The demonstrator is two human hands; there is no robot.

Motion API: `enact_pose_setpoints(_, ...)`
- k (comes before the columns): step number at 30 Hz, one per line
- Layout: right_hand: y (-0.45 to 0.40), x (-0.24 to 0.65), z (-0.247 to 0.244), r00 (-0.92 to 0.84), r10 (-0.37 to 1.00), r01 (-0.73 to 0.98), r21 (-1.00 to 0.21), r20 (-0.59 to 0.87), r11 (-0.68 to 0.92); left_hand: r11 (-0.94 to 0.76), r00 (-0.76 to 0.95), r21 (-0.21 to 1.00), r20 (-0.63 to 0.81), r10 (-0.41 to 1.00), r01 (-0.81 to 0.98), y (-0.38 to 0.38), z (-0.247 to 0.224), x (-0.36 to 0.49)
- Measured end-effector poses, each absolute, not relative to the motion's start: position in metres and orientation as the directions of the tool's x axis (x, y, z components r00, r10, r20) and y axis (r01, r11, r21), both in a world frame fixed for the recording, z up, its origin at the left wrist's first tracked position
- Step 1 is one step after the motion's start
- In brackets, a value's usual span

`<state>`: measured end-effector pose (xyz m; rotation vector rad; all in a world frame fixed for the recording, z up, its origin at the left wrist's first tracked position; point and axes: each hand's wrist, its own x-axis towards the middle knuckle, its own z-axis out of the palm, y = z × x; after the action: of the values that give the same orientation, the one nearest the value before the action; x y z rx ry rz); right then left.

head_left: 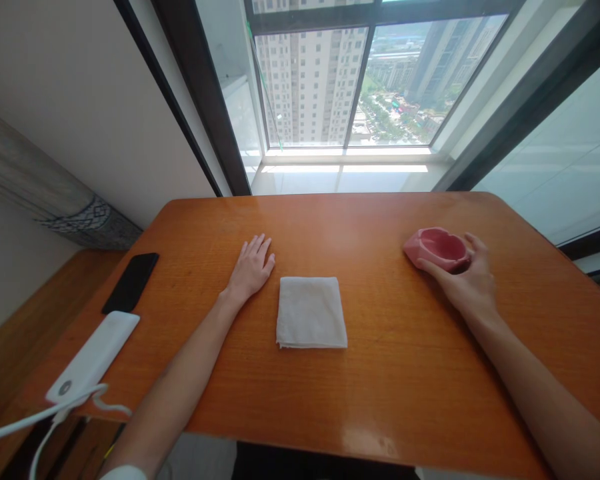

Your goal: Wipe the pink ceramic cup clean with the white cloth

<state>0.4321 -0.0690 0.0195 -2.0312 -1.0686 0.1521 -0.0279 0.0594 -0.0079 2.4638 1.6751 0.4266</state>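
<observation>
A pink angular bowl [423, 248], perhaps an ashtray, is at the right side of the wooden table. My right hand [473, 280] grips it from the near right, thumb along its front and fingers around the far side. Whether its base touches the tabletop is hard to make out. My left hand [250, 268] lies flat on the table, fingers stretched forward and holding nothing. Just right of that hand and nearer to me lies a folded white cloth [312, 313], squared and flat, touched by neither hand.
On the left of the wooden table [380, 387] lie a black phone [131, 283] and a white power bank [94, 357] with white cables [35, 419] running off its near end. A window [345, 87] stands beyond the far edge, a curtain [55, 180] at left.
</observation>
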Motion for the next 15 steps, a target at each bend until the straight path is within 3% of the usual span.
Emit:
enact_pose_setpoints(5,-0.068,0.428,0.023,0.662,0.723,0.613,-0.698,0.199,-0.369,-0.377,0.341,0.269,0.171,0.924,0.886,0.059,-0.009,-0.029)
enact_pose_setpoints(7,-0.071,0.424,0.023,0.587,0.717,0.722,-0.643,0.376,-0.254,-0.380,0.344,0.271,0.171,0.923,0.884,0.060,-0.010,-0.029)
enact_pose_setpoints(10,-0.083,0.397,0.027,0.327,0.608,0.904,-0.428,0.723,0.023,-0.381,0.347,0.271,0.165,0.923,0.884,0.060,-0.010,-0.030)
enact_pose_setpoints(12,-0.091,0.366,0.027,0.187,0.689,0.887,-0.422,0.700,0.187,-0.381,0.347,0.271,0.166,0.923,0.884,0.060,-0.010,-0.030)
enact_pose_setpoints(13,-0.093,0.347,0.026,0.067,0.812,0.853,-0.455,0.580,0.254,-0.381,0.347,0.272,0.166,0.923,0.884,0.061,-0.010,-0.030)
enact_pose_setpoints(15,-0.094,0.312,0.020,-0.099,0.909,0.809,-0.499,0.405,0.311,-0.383,0.348,0.274,0.168,0.922,0.882,0.061,-0.010,-0.030)
